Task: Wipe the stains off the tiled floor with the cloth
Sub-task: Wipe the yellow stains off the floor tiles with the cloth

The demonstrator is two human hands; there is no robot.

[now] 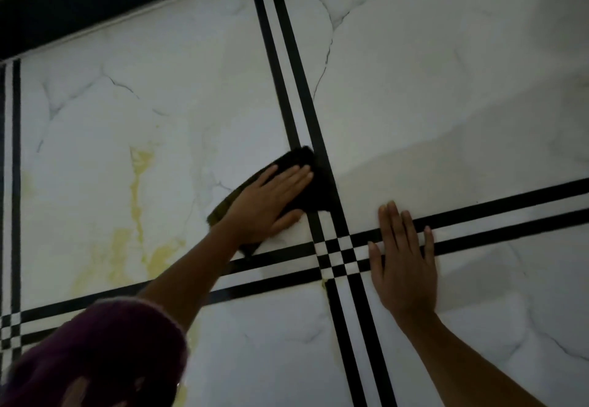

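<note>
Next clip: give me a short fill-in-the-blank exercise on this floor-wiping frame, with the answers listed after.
1. The left hand presses flat on a ____ cloth.
2. The right hand lies flat on the striped border, holding ____.
3. The stains on the tile left of the cloth are ____ in colour.
4. The left arm wears a ____ sleeve.

Missing words: black; nothing; yellow; maroon

Marble-tiled floor [414, 87] under dark cloth [299, 164], yellow stains [137, 189]
</note>
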